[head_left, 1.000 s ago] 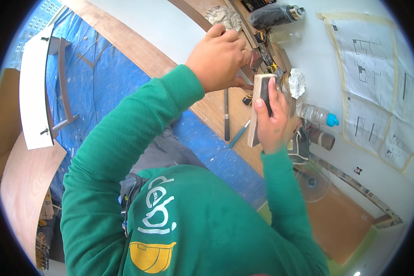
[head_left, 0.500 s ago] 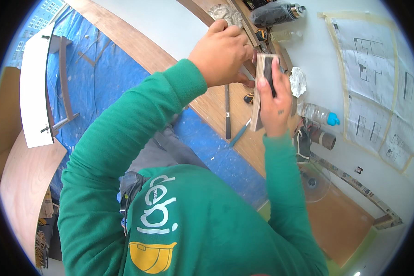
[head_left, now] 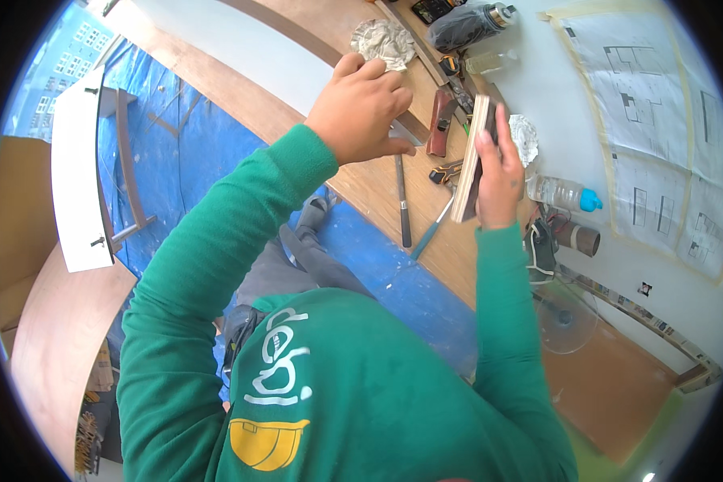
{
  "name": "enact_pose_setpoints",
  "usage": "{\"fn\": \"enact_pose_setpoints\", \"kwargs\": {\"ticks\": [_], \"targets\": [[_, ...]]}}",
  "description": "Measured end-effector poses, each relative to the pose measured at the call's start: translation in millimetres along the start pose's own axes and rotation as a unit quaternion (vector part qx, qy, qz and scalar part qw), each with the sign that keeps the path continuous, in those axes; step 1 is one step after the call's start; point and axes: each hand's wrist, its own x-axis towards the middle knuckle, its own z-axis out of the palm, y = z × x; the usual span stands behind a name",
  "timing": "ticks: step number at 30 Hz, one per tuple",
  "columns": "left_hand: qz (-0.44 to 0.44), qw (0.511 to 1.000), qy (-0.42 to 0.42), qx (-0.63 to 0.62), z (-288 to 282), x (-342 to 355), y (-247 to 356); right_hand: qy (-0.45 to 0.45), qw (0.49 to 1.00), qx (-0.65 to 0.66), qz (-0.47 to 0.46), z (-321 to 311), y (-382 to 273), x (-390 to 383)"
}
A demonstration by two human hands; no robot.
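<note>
My right hand holds a plywood block with a dark face upright, its thumb along the layered edge. My left hand is bent over the end of a white panel with a wooden edge strip. Its fingertips are partly hidden, and the thumb sticks out toward the block. Between the hands, a red tool lies on the wooden bench. Below it are a yellow-and-black tape measure, a tool with a black handle and one with a blue handle.
A crumpled cloth or paper lies beyond my left hand. Along the wall stand a dark bottle and a clear bottle with a blue cap. Drawings are taped to the wall. Blue sheeting covers the floor.
My hands have moved apart: the left one has drawn back from the block, which my right hand still holds. The red tool between them has come into plain sight. The whole view has shifted slightly.
</note>
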Motion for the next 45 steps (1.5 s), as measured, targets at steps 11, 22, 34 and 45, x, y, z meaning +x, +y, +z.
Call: {"fn": "enact_pose_setpoints", "kwargs": {"ticks": [11,22,34,45], "targets": [[-0.052,0.997,-0.034,0.041,-1,20,19,0.139,0.954,0.071,0.257,-79,138,-141],[0.08,0.997,0.002,0.003,-11,13,22,0.239,0.919,-0.178,0.259,-135,294,-177],[0.072,0.995,0.07,0.027,12,-4,53,0.214,0.8,-0.42,0.372,-179,398,-146],[0.064,0.997,0.018,-0.025,4,-4,49,0.2,0.772,-0.455,0.397,-159,383,-116]]}}
